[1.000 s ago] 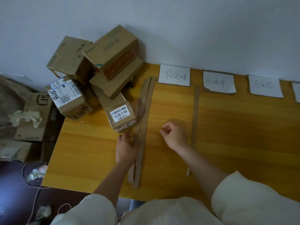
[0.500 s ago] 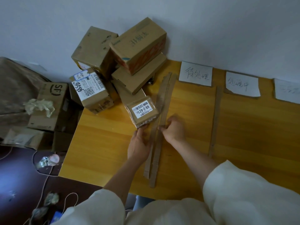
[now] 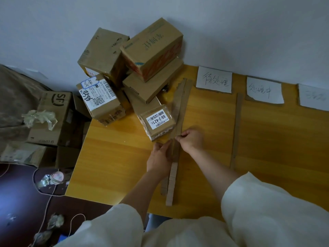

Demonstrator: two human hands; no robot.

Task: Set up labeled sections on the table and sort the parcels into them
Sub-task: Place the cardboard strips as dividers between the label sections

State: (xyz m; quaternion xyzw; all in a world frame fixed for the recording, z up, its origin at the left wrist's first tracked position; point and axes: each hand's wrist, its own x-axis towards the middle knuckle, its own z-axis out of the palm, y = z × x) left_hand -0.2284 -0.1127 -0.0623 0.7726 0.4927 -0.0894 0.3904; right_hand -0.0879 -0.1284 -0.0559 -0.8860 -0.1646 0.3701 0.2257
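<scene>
Two long, flat strips of brown corrugated cardboard (image 3: 178, 122) lie side by side on the smooth, yellow wood-grain counter (image 3: 110, 157), their long axes running from the near edge away toward the wall, the far ends splayed slightly apart and one end ragged. The left hand (image 3: 160, 157) rests on the left strip with its fingertips pinching the strip's edge; the right hand (image 3: 191, 139) has its fingers curled and pinches the right strip just across from it, so the two hands almost meet over the strips. Both sleeves are loose, pale cloth.

Just beyond the left hand, touching the strips' left side, sits a small tape-wrapped parcel (image 3: 156, 122) with a white printed label facing up. Farther beyond and to the left is a heap of plain rectangular cardboard parcels (image 3: 138, 65), tilted against one another and against the wall; one (image 3: 101, 102) carries a white barcode label and handwriting.

To the right of the right hand, well apart, a third, thinner cardboard strip (image 3: 236, 129) lies along the same direction. Beyond the right hand, at the wall edge, are white paper labels with handwritten characters: the first (image 3: 213, 80) between the strip lines, a second (image 3: 264, 90) past the thin strip, a third (image 3: 313, 97) further right, its writing blurred.
</scene>
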